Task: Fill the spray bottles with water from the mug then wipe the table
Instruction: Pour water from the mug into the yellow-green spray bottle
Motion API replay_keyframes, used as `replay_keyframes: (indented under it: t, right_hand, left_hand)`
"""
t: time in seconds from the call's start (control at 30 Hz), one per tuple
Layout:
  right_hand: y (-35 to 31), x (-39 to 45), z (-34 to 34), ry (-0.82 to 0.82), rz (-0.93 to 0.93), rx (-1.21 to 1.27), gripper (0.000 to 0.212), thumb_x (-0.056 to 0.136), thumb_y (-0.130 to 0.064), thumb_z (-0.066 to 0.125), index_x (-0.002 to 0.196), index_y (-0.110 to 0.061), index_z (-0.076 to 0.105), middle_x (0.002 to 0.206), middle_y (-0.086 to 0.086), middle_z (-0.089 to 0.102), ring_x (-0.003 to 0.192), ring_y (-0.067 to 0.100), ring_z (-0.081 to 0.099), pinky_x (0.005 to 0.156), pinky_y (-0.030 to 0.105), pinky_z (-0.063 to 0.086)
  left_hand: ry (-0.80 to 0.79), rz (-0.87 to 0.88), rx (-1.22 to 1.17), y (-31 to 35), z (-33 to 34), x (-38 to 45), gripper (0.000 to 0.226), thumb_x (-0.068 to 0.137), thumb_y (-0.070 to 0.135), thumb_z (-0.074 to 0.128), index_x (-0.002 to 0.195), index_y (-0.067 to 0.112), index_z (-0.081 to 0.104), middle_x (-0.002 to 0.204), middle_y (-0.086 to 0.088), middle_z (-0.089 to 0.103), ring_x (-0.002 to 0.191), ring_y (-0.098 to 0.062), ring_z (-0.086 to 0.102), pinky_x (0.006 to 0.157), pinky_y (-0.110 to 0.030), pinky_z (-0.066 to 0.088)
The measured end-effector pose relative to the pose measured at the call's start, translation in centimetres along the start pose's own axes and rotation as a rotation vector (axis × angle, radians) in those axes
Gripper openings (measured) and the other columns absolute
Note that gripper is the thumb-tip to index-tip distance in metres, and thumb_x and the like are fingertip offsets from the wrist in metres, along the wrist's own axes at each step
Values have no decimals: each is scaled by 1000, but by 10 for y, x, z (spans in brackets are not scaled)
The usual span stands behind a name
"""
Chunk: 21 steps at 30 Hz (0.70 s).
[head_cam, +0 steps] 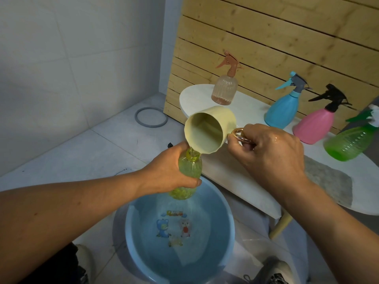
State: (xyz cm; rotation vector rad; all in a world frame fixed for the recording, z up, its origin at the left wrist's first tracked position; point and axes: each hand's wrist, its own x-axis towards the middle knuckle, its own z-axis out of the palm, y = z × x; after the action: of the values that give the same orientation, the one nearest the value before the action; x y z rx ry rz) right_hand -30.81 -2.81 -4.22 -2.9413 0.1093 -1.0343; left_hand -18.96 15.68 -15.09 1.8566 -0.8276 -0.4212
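Centrally, the left hand [170, 171] wraps round a capless yellow-green bottle [189, 173], held tilted over a blue basin [225, 232] of water on the floor. The right hand [270, 152] pinches the gold handle of a cream mug [209, 130], tipped so its lip meets the bottle's neck (a thin stream enters). Behind, a white table [235, 175] carries four spray bottles: clear [224, 91], blue [284, 109], pink [315, 126], green [352, 142]. A grey cloth [328, 181] lies just beyond the right wrist.

Count: five spray bottles – yellow-green [189, 173], clear [224, 90], blue [282, 108], pink [313, 124], green [350, 141]; one mug [207, 130]; one basin [178, 228]; one cloth [328, 181]; one ring [151, 117] at 10 o'clock.
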Motion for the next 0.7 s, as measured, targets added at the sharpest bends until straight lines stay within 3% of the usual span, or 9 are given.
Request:
replay_keyframes:
  t: [0.43,0.7]
  right_hand:
    - [1,0,0,25,-55,-43,41,95,-42,55,62,-26,37,55,-8,35,52,14,34,50,24,17]
    - [3,-1,1,35,-91,-74,40,97,-45,52,65,-26,40,57,-7,38,54,16,38,52,27,27]
  left_hand:
    - [6,-16,-13,3,0,-1,64,66,34,95,115,46,55,103,21,67,97,-2,67,77,-22,57]
    - [12,-28,-6,5,0,-2,63,66,33,95,113,45,56,102,21,67,96,1,67,74,-17,55]
